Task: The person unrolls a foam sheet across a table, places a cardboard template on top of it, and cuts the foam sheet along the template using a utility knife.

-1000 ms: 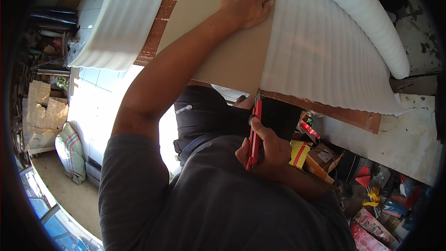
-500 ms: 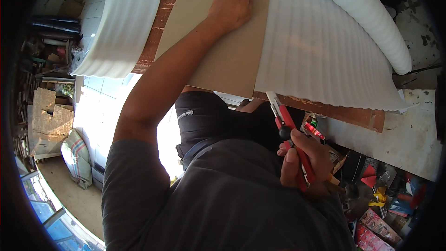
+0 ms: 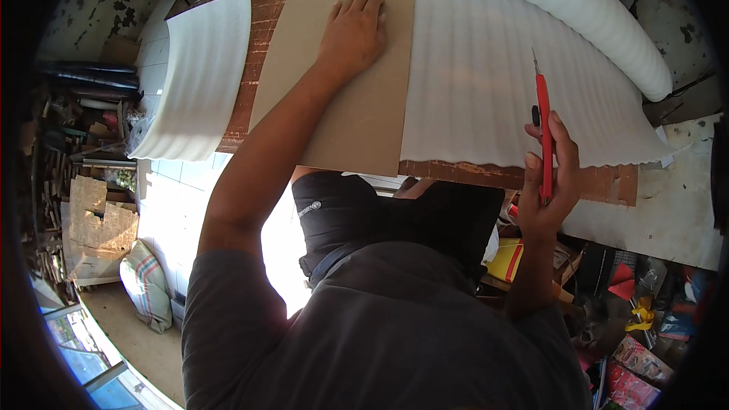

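Observation:
My left hand [image 3: 354, 39] lies on a brown cardboard sheet [image 3: 357, 125], near its far end, with the fingers pointing away from me. The cardboard rests over the left part of a white ribbed foam sheet [image 3: 471, 95] on a worn brown table [image 3: 456, 171]. In my right hand [image 3: 560, 182] is a red box cutter [image 3: 542, 118] with a black knob, its thin blade pointing up and away. The cutter appears raised, and the foam sheet shows behind it. A separate foam piece [image 3: 203, 80] lies left of the cardboard, overhanging the table's near edge.
A thick foam roll [image 3: 600, 30] runs along the table's far side. To the right stands a pale board surface [image 3: 645, 220]. Mixed clutter lies below it. At the left are stacked wood scraps, torn cardboard [image 3: 99, 220] and a striped sack [image 3: 146, 288].
My right hand has lifted the box cutter away from the cardboard's near right corner, up and to the right. My left hand stays on the cardboard. The whole view has shifted slightly.

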Tool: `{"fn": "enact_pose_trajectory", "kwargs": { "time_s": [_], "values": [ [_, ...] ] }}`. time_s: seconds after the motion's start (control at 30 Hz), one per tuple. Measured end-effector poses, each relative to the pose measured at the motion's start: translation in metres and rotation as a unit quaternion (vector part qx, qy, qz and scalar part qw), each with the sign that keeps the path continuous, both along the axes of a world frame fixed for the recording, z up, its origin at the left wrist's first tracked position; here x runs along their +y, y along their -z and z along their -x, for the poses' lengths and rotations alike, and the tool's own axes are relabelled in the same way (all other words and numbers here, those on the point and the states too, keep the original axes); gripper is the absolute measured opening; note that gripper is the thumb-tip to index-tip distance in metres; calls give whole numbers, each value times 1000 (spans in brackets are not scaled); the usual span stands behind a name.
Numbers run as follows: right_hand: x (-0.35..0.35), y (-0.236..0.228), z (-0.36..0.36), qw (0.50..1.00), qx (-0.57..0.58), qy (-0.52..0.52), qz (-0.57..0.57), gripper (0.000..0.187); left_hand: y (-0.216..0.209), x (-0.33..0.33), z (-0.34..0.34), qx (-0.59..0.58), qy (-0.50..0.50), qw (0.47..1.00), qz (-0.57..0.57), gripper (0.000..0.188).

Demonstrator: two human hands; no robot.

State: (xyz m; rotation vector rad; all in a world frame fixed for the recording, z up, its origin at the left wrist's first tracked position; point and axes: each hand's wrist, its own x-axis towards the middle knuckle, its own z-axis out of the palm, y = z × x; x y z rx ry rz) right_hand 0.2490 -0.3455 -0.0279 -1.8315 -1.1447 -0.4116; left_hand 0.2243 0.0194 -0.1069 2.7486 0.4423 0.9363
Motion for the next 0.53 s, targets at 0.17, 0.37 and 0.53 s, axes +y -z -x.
{"fn": "enact_pose_trajectory", "kwargs": {
  "time_s": [0.17, 0.37, 0.53],
  "values": [
    [-13, 41, 4, 999, -19, 8, 35, 48, -1, -1, 1, 4, -5, 1000, -5, 33],
    [-14, 75, 12, 998, 30, 15, 44, 50, -5, 2, 5, 6, 5, 1000, 9, 33],
    [-14, 87, 14, 998, 44, 29, 45, 45, -9, 5, 8, 15, 30, 998, 57, 37]
  ]
}}
